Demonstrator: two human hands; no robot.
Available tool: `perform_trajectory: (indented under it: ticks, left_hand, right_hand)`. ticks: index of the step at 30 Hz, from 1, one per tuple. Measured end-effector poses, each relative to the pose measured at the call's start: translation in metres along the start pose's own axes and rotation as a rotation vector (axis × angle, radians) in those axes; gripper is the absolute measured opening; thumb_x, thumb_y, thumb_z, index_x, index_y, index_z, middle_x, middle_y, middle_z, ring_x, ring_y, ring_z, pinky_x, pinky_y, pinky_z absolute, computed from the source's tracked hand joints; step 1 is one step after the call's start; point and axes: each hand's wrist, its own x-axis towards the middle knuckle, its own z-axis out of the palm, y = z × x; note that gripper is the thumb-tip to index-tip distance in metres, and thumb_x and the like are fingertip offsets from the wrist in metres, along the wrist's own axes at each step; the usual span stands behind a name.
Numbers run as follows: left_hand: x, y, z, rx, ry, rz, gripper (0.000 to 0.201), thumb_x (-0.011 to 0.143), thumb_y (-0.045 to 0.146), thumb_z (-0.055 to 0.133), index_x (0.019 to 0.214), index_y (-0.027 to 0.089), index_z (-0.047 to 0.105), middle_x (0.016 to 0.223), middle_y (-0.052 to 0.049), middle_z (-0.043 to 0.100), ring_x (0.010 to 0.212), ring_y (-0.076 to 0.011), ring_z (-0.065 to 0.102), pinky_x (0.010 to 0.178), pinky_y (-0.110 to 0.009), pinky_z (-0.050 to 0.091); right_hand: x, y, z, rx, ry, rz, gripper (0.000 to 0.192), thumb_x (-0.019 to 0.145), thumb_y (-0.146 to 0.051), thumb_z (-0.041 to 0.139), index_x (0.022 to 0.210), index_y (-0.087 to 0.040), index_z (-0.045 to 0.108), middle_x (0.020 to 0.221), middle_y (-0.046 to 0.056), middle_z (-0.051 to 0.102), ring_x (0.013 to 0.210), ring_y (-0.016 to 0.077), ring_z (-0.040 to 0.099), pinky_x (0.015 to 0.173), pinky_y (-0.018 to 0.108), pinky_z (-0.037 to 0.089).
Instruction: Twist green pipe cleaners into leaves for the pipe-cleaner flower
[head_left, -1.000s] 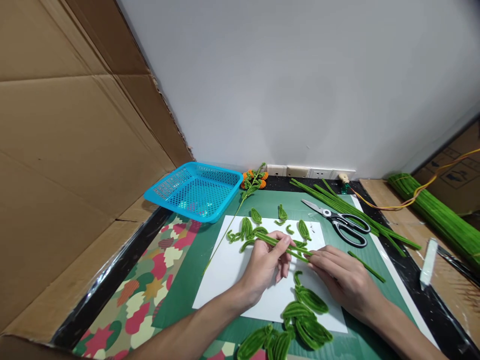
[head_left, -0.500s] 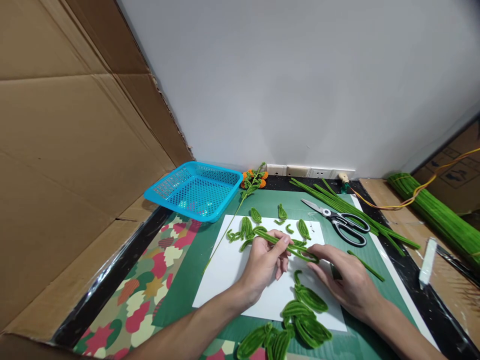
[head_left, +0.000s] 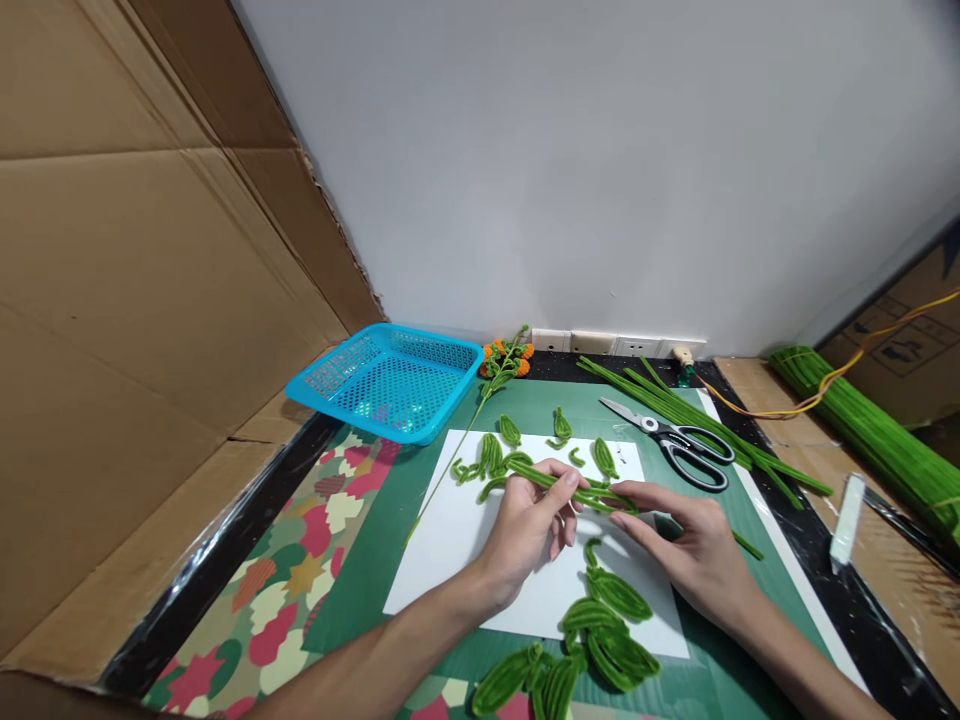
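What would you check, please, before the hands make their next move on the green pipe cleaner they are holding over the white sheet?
1. Left hand pinches the green pipe cleaner at its middle: ok.
2. Right hand has fingertips on the looped end: ok.
3. Whether the loop is fully closed: cannot tell, fingers hide it.
4. White sheet lies flat under the hands: ok.
5. Scissors lie apart from both hands, blades pointing away: ok.
6. Finished green leaves sit close beneath the right wrist, so a sweep could scatter them: not ok.
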Motion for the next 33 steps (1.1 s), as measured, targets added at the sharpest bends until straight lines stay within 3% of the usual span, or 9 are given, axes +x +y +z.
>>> perform_trajectory:
  ticks: [19, 33]
  left_hand:
    - [-0.0005, -0.0007, 0.0003, -0.004, -0.006, -0.015, 0.044, 0.088, 0.06, 0.074, 0.089, 0.018, 0.062, 0.061, 0.005, 0.056, 0.043, -0.0062, 0.05, 0.037, -0.014, 0.032]
    - [-0.0016, -0.0002, 0.0014, -0.007, -0.01, -0.005, 0.04, 0.09, 0.056, 0.073, 0.09, 0.017, 0.062, 0.063, 0.004, 0.055, 0.043, -0.0058, 0.049, 0.036, -0.014, 0.032]
  right_hand:
    - [-0.0006, -0.0019, 0.0007, 0.027, 0.002, -0.005, 0.017, 0.099, -0.031, 0.07, 0.103, -0.021, 0.083, 0.094, 0.005, 0.085, 0.067, 0.0202, 0.081, 0.054, 0.024, 0.064]
    - [-0.0005, 0.0018, -0.0013, 0.099, 0.005, 0.022, 0.015, 0.095, -0.032, 0.076, 0.103, -0.023, 0.085, 0.095, 0.003, 0.085, 0.075, 0.0222, 0.083, 0.064, 0.024, 0.068]
